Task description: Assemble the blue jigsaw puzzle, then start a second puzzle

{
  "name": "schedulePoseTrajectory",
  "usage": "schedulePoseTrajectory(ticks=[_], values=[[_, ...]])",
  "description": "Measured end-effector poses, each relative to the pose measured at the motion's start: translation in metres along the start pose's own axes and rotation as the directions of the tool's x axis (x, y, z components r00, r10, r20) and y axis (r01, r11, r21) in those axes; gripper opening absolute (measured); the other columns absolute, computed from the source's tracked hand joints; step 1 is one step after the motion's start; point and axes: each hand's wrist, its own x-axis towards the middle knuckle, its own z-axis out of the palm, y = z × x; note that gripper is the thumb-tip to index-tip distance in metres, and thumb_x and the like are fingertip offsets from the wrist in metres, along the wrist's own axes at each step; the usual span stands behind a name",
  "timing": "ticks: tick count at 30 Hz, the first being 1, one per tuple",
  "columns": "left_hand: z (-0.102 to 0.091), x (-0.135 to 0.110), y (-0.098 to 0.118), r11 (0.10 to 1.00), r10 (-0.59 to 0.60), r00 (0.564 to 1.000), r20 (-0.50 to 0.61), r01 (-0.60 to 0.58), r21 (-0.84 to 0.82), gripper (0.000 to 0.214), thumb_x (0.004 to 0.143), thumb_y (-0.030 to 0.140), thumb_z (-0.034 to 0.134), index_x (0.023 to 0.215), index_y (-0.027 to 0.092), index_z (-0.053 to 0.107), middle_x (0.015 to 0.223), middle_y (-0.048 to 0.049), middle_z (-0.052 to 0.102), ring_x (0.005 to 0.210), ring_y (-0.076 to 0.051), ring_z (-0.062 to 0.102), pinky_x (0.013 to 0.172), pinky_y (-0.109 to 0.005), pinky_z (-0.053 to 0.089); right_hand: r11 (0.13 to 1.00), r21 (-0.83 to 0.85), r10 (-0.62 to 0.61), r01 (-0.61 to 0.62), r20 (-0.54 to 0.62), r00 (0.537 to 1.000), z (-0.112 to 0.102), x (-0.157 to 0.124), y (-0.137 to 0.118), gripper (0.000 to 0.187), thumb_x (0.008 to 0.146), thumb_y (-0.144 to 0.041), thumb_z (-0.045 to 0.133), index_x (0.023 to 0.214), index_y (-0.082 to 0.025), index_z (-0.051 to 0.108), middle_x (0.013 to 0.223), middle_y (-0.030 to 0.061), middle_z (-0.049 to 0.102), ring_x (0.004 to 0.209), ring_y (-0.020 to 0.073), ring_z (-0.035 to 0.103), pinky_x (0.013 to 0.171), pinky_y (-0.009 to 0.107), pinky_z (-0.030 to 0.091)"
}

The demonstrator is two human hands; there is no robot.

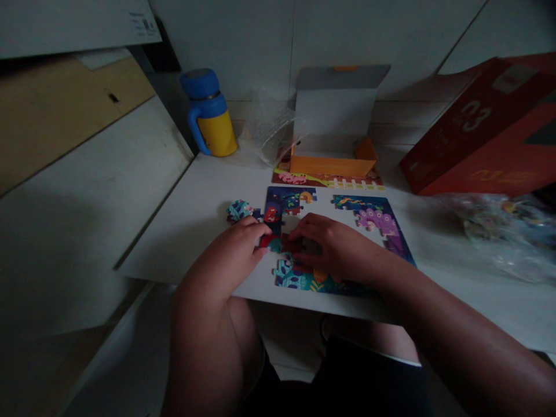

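On the white board (pixel 195 202) lies our half-built jigsaw (pixel 373 223). Our right hand (pixel 336 246) rests palm-down on it, fingers loosely bent, gripping nothing. Our left hand (pixel 237 246) curls onto a red piece (pixel 270 241) at its left side; we cannot tell whether it pinches.

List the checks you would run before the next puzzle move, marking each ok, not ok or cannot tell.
1. Left hand and right hand both on the puzzle: ok.
2. Piece beneath both hands seated flat: cannot tell, the hands cover it.
3. Loose piece lying by the left hand, beside the puzzle: ok.
4. Puzzle wholly on the table: ok.
5. Light good enough for colours: not ok, dim.
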Motion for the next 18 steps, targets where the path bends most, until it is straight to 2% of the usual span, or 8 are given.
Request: schedulePoseTrajectory(ticks=[11, 15, 18], values=[[0.008, 0.001, 0.003, 0.998, 0.024, 0.996, -0.088, -0.018, 0.061, 0.031, 0.098, 0.017, 0.071, 0.129, 0.016, 0.071, 0.136, -0.0135, 0.067, 0.131, -0.03, 0.066, 0.119, -0.046, 0.05, 0.999, 0.036, 0.019, -0.018, -0.026, 0.999, 0.001, -0.001, 0.0, 0.037, 0.088, -0.021, 0.085, 0.122, -0.023, 0.071, 0.121, 0.008, 0.072, 0.106, 0.023, 0.07, 0.094, 0.035, 0.055], [0.012, 0.005, 0.009, 0.995, 0.033, 0.994, -0.106, -0.023, 0.098, 0.031, 0.101, 0.018, 0.067, 0.131, 0.014, 0.07, 0.138, -0.0164, 0.066, 0.134, -0.032, 0.063, 0.12, -0.049, 0.05, 0.992, 0.121, 0.047, -0.041, -0.05, 0.998, 0.0, -0.002, 0.002, 0.04, 0.085, -0.018, 0.086, 0.121, -0.024, 0.069, 0.122, 0.0075, 0.072, 0.104, 0.0219, 0.072, 0.092, 0.034, 0.056], [0.014, 0.007, 0.009, 0.995, 0.054, 0.992, -0.111, -0.044, 0.09, 0.031, 0.101, 0.012, 0.062, 0.131, 0.016, 0.07, 0.142, -0.0149, 0.066, 0.136, -0.03, 0.062, 0.122, -0.049, 0.048, 0.965, 0.24, 0.114, -0.101, -0.04, 0.993, 0.0, -0.002, 0.004, 0.03, 0.09, -0.02, 0.081, 0.116, -0.025, 0.068, 0.115, 0.0065, 0.077, 0.099, 0.0224, 0.075, 0.089, 0.036, 0.058]])
